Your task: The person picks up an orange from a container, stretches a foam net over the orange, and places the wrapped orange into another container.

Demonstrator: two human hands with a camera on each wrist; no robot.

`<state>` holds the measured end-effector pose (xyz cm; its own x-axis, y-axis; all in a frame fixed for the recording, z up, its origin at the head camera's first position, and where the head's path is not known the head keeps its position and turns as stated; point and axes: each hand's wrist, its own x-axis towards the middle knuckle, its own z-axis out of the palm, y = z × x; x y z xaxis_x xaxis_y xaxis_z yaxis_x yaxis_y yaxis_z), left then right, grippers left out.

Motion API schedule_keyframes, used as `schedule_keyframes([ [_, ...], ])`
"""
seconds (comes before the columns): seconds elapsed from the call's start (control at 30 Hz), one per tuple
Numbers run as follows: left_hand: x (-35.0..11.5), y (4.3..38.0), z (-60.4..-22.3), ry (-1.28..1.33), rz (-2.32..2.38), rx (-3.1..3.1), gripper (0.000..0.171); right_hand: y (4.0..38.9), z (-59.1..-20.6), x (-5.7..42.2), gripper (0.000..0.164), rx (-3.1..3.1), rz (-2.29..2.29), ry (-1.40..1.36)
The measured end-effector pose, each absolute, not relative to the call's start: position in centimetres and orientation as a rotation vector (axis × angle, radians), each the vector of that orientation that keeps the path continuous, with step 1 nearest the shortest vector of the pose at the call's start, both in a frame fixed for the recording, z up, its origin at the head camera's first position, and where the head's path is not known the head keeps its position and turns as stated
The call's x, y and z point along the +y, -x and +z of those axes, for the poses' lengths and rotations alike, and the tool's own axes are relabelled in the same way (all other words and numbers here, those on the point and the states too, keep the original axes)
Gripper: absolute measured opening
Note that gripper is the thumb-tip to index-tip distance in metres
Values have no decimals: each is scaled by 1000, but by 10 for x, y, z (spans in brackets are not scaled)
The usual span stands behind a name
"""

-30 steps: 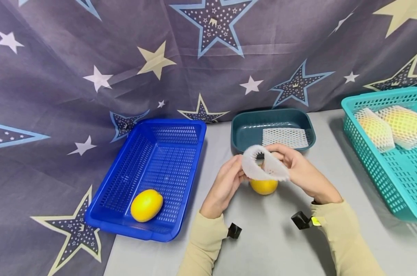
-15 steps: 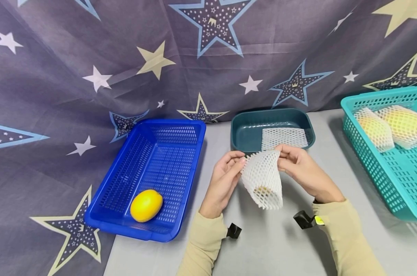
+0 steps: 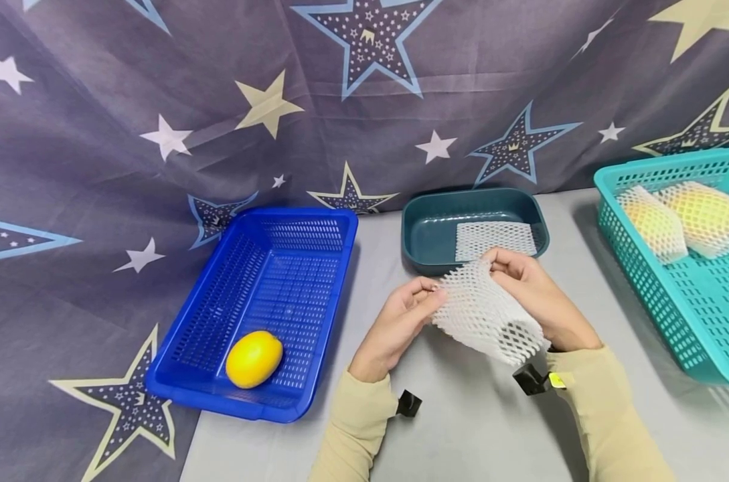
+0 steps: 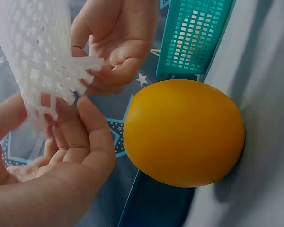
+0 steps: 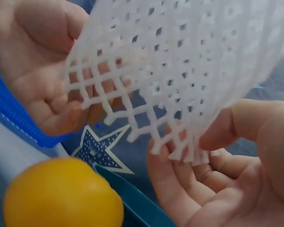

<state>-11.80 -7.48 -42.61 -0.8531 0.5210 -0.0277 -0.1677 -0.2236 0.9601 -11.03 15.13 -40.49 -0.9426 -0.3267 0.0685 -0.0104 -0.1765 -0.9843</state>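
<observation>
Both hands hold a white foam net sleeve by one end. My left hand pinches its left edge between thumb and fingers. The right hand pinches the upper right edge. The sleeve's other end points toward the right wrist, its mouth showing. A smooth yellow-orange fruit rests on the table beneath, beside the sleeve's frayed edge in the left wrist view; the sleeve hides it in the head view. Up close in the right wrist view, the net's loose strands lie between the right thumb and fingers.
A blue basket at left holds one yellow fruit. Behind the hands stands a dark teal tray with a flat net sleeve. The turquoise basket at right holds net-wrapped fruits. A star-patterned cloth hangs behind.
The sleeve tipped from mouth-up to mouth toward the person, then its free end swung right. The fruit below passed out of sight in the head view. Both hands keep hold of the net.
</observation>
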Motion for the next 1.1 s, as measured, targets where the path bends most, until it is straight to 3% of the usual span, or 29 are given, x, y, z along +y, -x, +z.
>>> schedule_keyframes([
  [0.1,-75,119,-426,-331,2198,1602,4,112,-408,153,13,1873,-2211,461],
  [0.3,-74,121,-426,-198,2347,1485,4,116,-413,159,10,2046,-2072,473],
  [0.6,-73,124,-432,-94,2271,1564,7,117,-413,167,41,2103,-1887,454],
  [0.9,-72,128,-450,-27,2161,1650,12,118,-419,173,25,2139,-1757,409],
  [1.1,-72,132,-459,-16,2126,1664,12,121,-424,175,30,2117,-1700,379],
])
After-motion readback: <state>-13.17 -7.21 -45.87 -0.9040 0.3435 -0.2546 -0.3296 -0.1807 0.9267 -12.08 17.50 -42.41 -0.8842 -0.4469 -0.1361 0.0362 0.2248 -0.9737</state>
